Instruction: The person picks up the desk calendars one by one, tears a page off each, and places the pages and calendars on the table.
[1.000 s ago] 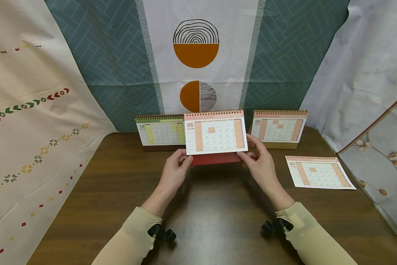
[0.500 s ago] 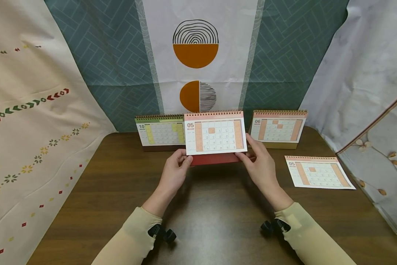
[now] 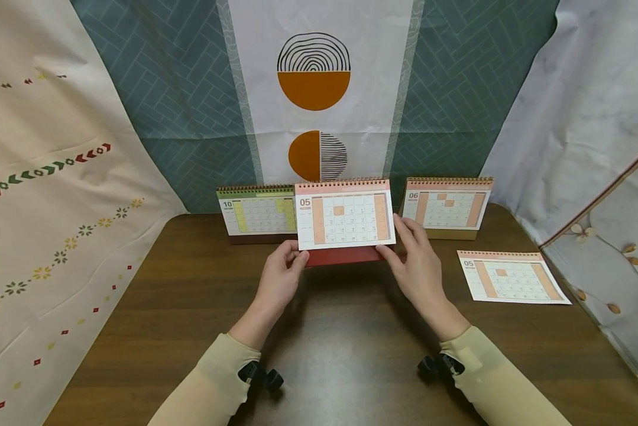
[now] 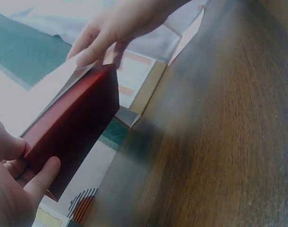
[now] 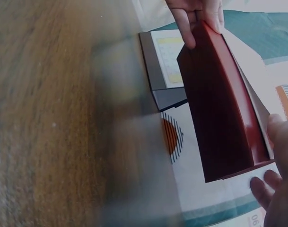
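Observation:
A desk calendar (image 3: pixel 345 216) with a red base (image 3: pixel 342 256) stands upright at the middle of the brown table (image 3: pixel 350 343), its page showing 05. My left hand (image 3: pixel 289 257) pinches its lower left corner. My right hand (image 3: pixel 404 248) holds its lower right corner, fingers up along the page edge. In the left wrist view the red base (image 4: pixel 73 127) runs from my left hand (image 4: pixel 21 179) to my right hand (image 4: pixel 110 33). In the right wrist view the red base (image 5: pixel 224 118) spans between my left hand (image 5: pixel 196 16) and my right hand (image 5: pixel 276 161).
A green calendar showing 10 (image 3: pixel 257 213) stands behind to the left, and a calendar showing 06 (image 3: pixel 449 207) stands behind to the right. A loose 05 sheet (image 3: pixel 512 277) lies flat at the right. Patterned cloth hangs behind and at both sides.
The calendar and both hands have drifted very slightly to the left. Both grips are the same.

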A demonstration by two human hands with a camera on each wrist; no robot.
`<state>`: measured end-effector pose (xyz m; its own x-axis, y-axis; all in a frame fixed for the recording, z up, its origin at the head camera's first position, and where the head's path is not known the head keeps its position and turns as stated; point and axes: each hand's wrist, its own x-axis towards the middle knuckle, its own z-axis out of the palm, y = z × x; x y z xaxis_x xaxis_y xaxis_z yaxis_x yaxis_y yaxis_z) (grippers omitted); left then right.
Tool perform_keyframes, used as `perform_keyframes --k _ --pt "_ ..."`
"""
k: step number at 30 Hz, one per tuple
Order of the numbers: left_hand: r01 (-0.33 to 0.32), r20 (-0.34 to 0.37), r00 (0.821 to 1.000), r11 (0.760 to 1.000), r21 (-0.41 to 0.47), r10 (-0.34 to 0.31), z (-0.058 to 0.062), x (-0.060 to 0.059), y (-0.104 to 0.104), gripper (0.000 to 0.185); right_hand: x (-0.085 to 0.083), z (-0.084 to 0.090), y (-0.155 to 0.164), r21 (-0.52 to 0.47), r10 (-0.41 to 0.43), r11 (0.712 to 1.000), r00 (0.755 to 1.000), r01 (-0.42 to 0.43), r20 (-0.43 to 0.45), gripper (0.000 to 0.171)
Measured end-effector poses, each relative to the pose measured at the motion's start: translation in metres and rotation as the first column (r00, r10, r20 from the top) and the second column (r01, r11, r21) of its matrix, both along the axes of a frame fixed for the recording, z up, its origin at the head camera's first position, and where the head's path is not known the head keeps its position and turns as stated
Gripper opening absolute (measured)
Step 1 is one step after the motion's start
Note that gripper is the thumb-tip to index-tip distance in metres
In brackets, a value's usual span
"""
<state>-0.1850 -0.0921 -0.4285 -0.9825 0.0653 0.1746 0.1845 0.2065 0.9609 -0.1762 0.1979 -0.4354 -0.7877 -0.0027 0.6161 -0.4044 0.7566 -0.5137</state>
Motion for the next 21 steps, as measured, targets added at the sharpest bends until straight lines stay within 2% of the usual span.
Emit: perform_keyframes --k 4,14,21 --pt "0.002 -0.003 1.000 1.000 -0.001 -0.002 -0.0002 0.0002 0.0006 0.010 -0.0005 0.0010 0.0000 -0.050 0.022 0.998 0.999 -0.024 -0.038 0.077" --pt "0.008 -0.012 1.000 1.000 -0.013 -0.009 -0.0010 0.0013 0.0005 0.010 -0.0001 0.0040 0.0017 -0.133 0.015 0.991 0.996 -0.027 -0.084 0.068" --pt "0.012 -0.008 1.000 1.000 -0.024 -0.012 -0.0016 0.0010 0.0015 0.010 0.0008 0.0056 0.0019 -0.176 0.050 0.982 0.995 -0.065 -0.088 0.065"
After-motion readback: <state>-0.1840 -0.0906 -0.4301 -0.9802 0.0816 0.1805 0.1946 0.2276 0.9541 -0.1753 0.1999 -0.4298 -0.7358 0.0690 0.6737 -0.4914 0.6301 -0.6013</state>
